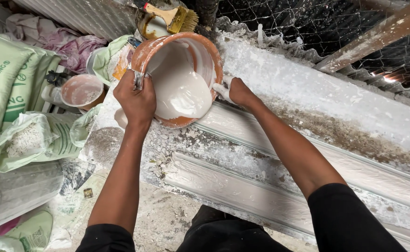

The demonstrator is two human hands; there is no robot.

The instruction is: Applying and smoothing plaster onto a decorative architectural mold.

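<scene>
- A person's two bare arms reach forward from black short sleeves, seen from above
- The left hand [136, 100] is clenched over the near-left rim of an orange-brown plastic basin [177, 74], fingers curled tight on the edge, with a small scrap of grey material pinched under them
- The right hand [235, 91] presses against the basin's right outer wall, its fingers coated in white plaster; whether they curl around the rim or only lie flat against it cannot be told
- The basin sits between the two hands, tilted so its mouth faces the person, and holds a pool of thick white liquid plaster [181, 91] that has run to the lower side
- Under both hands and the basin lies a long white moulding form [261, 158] with ridges and grooves, crusted with dried plaster and dirt
- Beyond the left hand, past the basin's far rim, a flat paintbrush [177, 17] with a yellow handle rests across a dirty round container [149, 27]
- To the left of the left hand stands a smaller plaster-smeared bucket [82, 91]
- Farther left of that hand lie pale green sacks [8, 79], one open and showing white powder, with crumpled cloth [69, 44] behind them
- Beyond the right hand stretches wire mesh [317, 23], crossed by a wooden batten [377, 35]
</scene>
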